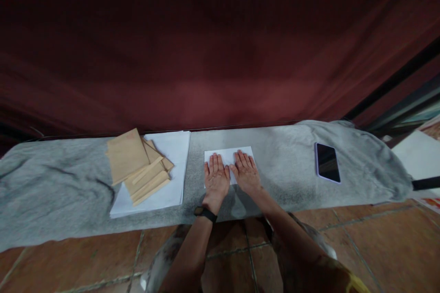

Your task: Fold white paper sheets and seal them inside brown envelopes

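A small white sheet of paper (228, 154), perhaps folded, lies on the grey cloth in front of me. My left hand (216, 176) rests flat on its left half, fingers stretched out and pointing away from me. On the right half lies my right hand (246, 173), also flat with its fingers extended. The thumbs are close together near the middle of the paper. Both palms hide much of the sheet, and neither hand grips anything.
Left of my hands, several brown paper envelopes (129, 158) lie on a stack of larger white paper (177, 146). A phone (327, 162) lies to the right on the grey cloth (285, 160). A dark red curtain (220, 78) hangs behind; tiles (388, 233) cover the floor.
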Demonstrator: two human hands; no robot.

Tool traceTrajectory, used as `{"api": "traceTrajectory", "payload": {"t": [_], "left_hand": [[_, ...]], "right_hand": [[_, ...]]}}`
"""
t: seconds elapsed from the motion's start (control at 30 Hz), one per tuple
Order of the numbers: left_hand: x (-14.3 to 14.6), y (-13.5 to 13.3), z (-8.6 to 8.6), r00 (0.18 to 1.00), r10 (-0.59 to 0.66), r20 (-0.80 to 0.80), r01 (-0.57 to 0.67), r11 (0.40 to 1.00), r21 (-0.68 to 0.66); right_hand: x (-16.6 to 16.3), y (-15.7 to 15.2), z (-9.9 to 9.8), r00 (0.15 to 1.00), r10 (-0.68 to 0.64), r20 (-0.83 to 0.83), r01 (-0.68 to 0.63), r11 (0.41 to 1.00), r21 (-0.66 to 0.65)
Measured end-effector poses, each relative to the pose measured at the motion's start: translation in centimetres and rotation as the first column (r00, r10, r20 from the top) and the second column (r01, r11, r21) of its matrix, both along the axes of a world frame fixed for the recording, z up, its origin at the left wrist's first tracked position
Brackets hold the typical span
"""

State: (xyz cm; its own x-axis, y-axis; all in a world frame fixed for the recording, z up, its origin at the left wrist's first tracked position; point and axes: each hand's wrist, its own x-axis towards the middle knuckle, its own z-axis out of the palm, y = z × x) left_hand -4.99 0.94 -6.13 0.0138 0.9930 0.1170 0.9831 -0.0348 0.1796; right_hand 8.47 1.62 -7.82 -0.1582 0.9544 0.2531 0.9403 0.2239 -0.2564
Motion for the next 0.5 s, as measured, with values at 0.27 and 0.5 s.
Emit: {"api": "traceTrajectory", "payload": {"t": [0.27, 0.5], "left_hand": [[-0.5, 0.0, 0.2, 0.998, 0.067, -0.006, -0.067, 0.998, 0.003], [-0.8, 0.0, 0.3, 0.994, 0.109, -0.001, -0.109, 0.994, 0.003]], "right_hand": [[1.1, 0.0, -0.6, 0.999, -0.025, 0.025, 0.023, 0.998, 0.056], [1.8, -0.1, -1.0, 0.998, -0.057, 0.037, 0.053, 0.993, 0.106]]}}
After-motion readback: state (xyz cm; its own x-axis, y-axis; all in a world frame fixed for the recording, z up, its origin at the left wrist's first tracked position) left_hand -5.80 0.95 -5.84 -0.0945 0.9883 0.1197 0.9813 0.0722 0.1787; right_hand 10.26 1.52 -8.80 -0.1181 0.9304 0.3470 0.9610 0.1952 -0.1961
